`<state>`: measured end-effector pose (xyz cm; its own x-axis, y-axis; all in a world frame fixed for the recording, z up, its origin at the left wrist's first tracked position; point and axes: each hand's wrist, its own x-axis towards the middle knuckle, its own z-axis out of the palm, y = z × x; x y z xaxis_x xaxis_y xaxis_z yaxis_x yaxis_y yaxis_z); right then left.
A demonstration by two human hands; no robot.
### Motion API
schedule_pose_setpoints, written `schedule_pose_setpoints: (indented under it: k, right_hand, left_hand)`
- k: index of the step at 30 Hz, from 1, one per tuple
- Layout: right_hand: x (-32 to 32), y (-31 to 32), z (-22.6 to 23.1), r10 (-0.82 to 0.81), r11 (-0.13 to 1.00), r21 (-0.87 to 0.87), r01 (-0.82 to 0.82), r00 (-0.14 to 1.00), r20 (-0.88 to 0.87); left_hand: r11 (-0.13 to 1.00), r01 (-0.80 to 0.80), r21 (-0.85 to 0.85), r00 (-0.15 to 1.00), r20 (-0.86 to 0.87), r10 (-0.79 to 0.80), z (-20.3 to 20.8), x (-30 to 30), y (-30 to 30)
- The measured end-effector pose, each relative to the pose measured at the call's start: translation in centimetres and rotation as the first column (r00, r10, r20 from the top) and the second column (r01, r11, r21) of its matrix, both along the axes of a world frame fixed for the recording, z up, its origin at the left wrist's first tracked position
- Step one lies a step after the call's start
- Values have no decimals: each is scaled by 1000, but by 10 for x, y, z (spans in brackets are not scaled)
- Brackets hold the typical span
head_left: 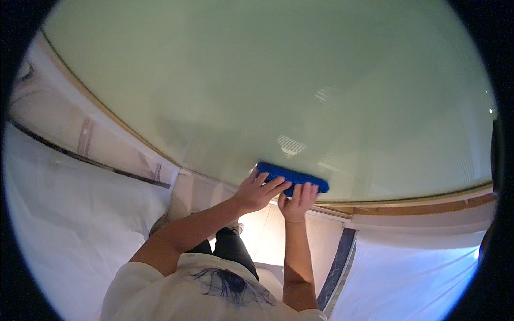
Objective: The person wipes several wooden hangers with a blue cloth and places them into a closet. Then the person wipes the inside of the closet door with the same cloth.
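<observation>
A long blue block [292,177] lies slantwise against a large, glossy, pale green surface [267,85], close to the surface's near edge. My left hand [258,191] grips the block's left part, fingers reaching over it. On its right part my right hand [300,202] is closed, with the fingertips bent onto the block. The two hands almost meet at the block's middle. The face of the block against the green surface is hidden.
Light-coloured trim [134,138] borders the green surface along its left and near edges. Translucent plastic sheeting [75,214] hangs at the left, with more sheeting [407,273] at the lower right. A dark strip [337,265] runs beside my right forearm. Bright pale floor shows below my hands.
</observation>
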<state>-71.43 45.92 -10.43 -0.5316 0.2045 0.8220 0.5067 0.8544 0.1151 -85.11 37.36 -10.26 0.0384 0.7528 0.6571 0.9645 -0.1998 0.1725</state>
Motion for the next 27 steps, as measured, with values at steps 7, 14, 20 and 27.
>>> schedule_pose_setpoints:
  k: [7,14,20,27]
  right_hand:
    - [37,-9,-70,-82,962,-256,100,993,80]
    - [52,15,13,-167,984,29,175,971,-172]
    - [78,37,86,-139,980,89,176,935,-326]
    - [119,43,12,-250,968,-69,241,918,-306]
  left_hand:
    - [1000,10,-16,992,-128,-12,-41,29,7]
    - [992,73,98,997,-11,-72,10,74,33]
    - [952,60,299,990,-140,-18,71,106,65]
    - [986,129,104,941,-327,-89,18,129,75]
